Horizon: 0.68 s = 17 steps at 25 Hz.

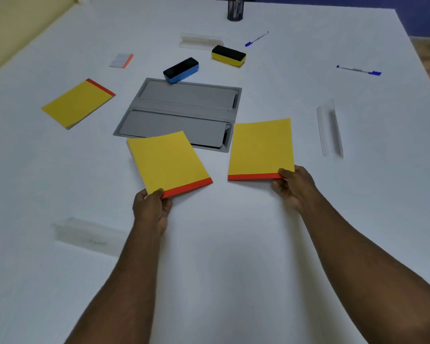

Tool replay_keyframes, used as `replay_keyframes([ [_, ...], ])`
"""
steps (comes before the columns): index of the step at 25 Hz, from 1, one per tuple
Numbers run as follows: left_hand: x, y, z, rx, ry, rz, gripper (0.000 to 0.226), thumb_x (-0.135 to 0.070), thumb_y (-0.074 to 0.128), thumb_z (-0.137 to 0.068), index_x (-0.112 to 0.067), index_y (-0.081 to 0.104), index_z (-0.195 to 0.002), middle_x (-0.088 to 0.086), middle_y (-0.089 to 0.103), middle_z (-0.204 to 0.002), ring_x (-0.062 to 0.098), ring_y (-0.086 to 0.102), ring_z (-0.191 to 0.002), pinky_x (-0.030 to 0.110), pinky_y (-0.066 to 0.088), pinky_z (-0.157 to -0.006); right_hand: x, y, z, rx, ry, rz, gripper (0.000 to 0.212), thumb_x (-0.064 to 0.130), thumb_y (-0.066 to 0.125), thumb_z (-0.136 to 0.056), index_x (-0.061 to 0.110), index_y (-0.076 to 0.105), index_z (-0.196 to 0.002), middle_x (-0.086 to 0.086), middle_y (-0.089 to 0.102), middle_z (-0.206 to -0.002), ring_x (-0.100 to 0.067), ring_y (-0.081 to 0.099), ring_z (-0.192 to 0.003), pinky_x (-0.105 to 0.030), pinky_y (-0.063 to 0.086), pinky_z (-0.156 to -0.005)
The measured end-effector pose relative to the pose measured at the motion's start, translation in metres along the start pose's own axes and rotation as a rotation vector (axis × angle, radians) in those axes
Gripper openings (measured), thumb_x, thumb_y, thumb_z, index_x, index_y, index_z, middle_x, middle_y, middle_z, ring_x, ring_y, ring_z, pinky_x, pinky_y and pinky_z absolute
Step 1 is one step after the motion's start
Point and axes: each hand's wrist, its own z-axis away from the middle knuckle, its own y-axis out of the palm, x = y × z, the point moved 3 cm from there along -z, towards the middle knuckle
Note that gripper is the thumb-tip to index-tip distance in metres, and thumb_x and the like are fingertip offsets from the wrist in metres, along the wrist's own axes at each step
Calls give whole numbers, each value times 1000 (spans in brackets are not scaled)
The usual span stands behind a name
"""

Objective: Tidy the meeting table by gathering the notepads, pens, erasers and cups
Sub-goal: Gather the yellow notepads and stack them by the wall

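My left hand (pixel 151 207) pinches the red-bound edge of a yellow notepad (pixel 168 162), lifted slightly off the white table (pixel 221 244). My right hand (pixel 293 186) grips the red edge of a second yellow notepad (pixel 261 147). A third yellow notepad (pixel 77 104) lies flat at the left. A small white pad with an orange edge (pixel 121 60) lies farther back. A blue eraser (pixel 181 70) and a yellow eraser (pixel 228 55) sit behind the grey panel. Two blue pens (pixel 256 39) (pixel 358 70) lie at the back right. A dark cup with pens in it (pixel 235 8) stands at the far edge.
A grey hatch panel (pixel 184 108) is set into the table's middle, partly covered by both held notepads. Clear plastic name holders lie at the right (pixel 330 129), near left (pixel 90 235) and back (pixel 201 41). The table's right edge runs diagonally at the upper right.
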Motion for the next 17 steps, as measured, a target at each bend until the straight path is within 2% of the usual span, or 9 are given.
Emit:
replay_keyframes([
  [3, 5, -20, 45, 41, -26, 55, 33, 4, 46, -95, -2, 53, -126, 19, 63, -118, 34, 63, -108, 51, 52, -93, 1, -28, 48, -66, -39, -81, 18, 6, 61, -92, 15, 59, -107, -6, 63, -92, -18, 58, -74, -31, 55, -69],
  [6, 6, -44, 86, 29, -5, 50, 21, 3, 47, -95, -4, 57, -112, 15, 66, -102, 27, 66, -90, 40, 58, -70, 23, -52, 91, -128, -124, -102, 9, 11, 60, -93, 20, 63, -94, -1, 62, -92, -14, 57, -74, -25, 49, -63],
  [8, 3, -58, 107, -2, 60, -32, 9, -3, 53, -95, -7, 61, -98, 11, 65, -95, 21, 65, -81, 33, 55, -66, 47, -65, 114, -158, -213, -115, 9, 14, 59, -94, 20, 64, -99, 1, 63, -89, -10, 57, -72, -22, 48, -60],
  [10, -4, -69, 125, -16, 144, -121, 9, -10, 58, -95, -12, 63, -87, 8, 65, -90, 17, 65, -77, 29, 55, -65, 70, -73, 136, -190, -298, -66, 10, 20, 62, -93, 17, 66, -102, 4, 65, -87, -11, 62, -79, -23, 52, -65],
  [13, -15, -83, 157, 23, 243, -208, 12, -18, 58, -96, -18, 65, -86, 5, 68, -89, 17, 67, -81, 30, 55, -65, 91, -87, 177, -200, -429, 209, 13, 34, 66, -90, 21, 69, -88, 5, 67, -91, -16, 63, -94, -32, 53, -81],
  [15, -16, -89, 176, 60, 279, -270, 15, -23, 57, -97, -20, 66, -85, 4, 69, -89, 18, 66, -84, 32, 56, -68, 99, -93, 204, -114, -538, 447, 23, 40, 64, -90, 21, 71, -101, 4, 67, -100, -17, 62, -97, -34, 51, -87],
  [17, -15, -93, 195, 73, 322, -380, 23, -31, 57, -97, -16, 63, -80, 7, 66, -89, 21, 62, -84, 36, 54, -75, 103, -97, 235, 59, -602, 663, 28, 43, 63, -90, 22, 71, -108, 3, 68, -104, -15, 63, -95, -33, 49, -84],
])
